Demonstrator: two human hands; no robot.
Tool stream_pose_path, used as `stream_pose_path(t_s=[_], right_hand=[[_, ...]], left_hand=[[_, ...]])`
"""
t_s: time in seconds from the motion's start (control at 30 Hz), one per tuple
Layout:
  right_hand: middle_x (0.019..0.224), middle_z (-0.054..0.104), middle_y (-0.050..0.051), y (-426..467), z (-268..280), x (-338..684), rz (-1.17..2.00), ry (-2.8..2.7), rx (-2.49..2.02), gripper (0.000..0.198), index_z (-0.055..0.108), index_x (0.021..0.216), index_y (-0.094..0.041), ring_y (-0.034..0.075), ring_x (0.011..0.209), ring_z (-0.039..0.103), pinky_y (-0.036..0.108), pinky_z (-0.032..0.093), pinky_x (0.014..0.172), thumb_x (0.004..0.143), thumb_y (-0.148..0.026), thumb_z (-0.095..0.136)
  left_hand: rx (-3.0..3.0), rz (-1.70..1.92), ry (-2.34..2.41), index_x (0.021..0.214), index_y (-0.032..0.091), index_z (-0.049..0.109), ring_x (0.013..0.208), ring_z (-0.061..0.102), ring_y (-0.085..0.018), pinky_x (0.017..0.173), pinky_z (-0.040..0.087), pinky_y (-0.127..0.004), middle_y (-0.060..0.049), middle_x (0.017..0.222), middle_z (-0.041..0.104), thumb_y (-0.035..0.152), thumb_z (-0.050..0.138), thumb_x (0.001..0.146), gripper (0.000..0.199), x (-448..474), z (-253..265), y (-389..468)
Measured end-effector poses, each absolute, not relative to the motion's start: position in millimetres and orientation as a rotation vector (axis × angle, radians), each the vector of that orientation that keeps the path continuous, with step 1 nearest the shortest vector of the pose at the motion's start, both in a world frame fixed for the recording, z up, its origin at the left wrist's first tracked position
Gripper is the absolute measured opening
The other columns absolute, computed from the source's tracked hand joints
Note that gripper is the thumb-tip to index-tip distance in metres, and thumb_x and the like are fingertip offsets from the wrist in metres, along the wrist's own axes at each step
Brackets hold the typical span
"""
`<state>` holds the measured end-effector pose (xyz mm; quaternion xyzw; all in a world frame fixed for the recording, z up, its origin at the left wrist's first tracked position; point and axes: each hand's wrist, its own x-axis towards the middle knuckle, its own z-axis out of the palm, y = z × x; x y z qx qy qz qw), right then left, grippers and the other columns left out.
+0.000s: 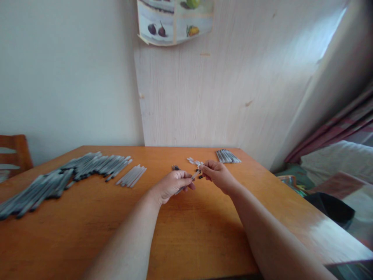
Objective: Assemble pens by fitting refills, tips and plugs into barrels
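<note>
My left hand (pixel 170 186) is closed around a slim pen barrel (pixel 195 175), pale at its upper end, which points up and to the right. At that end the fingertips of my right hand (pixel 218 175) are pinched together on a small whitish piece, too small to name. Under and behind the hands lie small black parts (pixel 175 167), partly hidden by my left hand. Several small clear-white pieces (pixel 192 160) lie just beyond my right fingers. The lower part of the pen is mostly covered by my left fingers.
Across the left of the wooden table (pixel 186 241) spreads a large pile of grey pens with black ends (pixel 96 165). Beside it lies a row of pale thin tubes (pixel 131 176). A row of grey pens (pixel 227 156) is at the back right. A black bin (pixel 330 210) stands off the right edge.
</note>
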<state>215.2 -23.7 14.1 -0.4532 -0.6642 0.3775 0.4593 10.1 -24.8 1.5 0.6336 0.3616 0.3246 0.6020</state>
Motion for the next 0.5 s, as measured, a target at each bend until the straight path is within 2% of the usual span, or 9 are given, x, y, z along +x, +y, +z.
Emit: stream_pose_path(t_s=[0.27, 0.5], right_hand=[[0.058, 0.039, -0.004, -22.8, 10.2, 215.1, 0.794, -1.763, -1.185, 0.042, 0.047, 0.063, -0.019, 0.01, 0.053, 0.033, 0.024, 0.026, 0.049, 0.085, -0.055, 0.05], [0.055, 0.037, -0.005, -22.1, 11.5, 213.8, 0.785, -1.745, -1.178, 0.047, 0.046, 0.062, -0.019, 0.009, 0.051, 0.032, 0.025, 0.026, 0.05, 0.087, -0.059, 0.045]], left_hand=[[1.481, 0.758, 0.841, 0.088, 0.015, 0.064, 0.072, 0.058, -0.013, 0.069, 0.04, -0.026, -0.007, 0.083, 0.07, 0.032, 0.069, 0.075, 0.023, 13.6, 3.6, -28.0], [1.478, 0.749, 0.87, 0.089, 0.014, 0.064, 0.065, 0.054, -0.011, 0.065, 0.038, -0.025, -0.007, 0.082, 0.07, 0.032, 0.066, 0.078, 0.022, 13.3, 6.0, -29.0]])
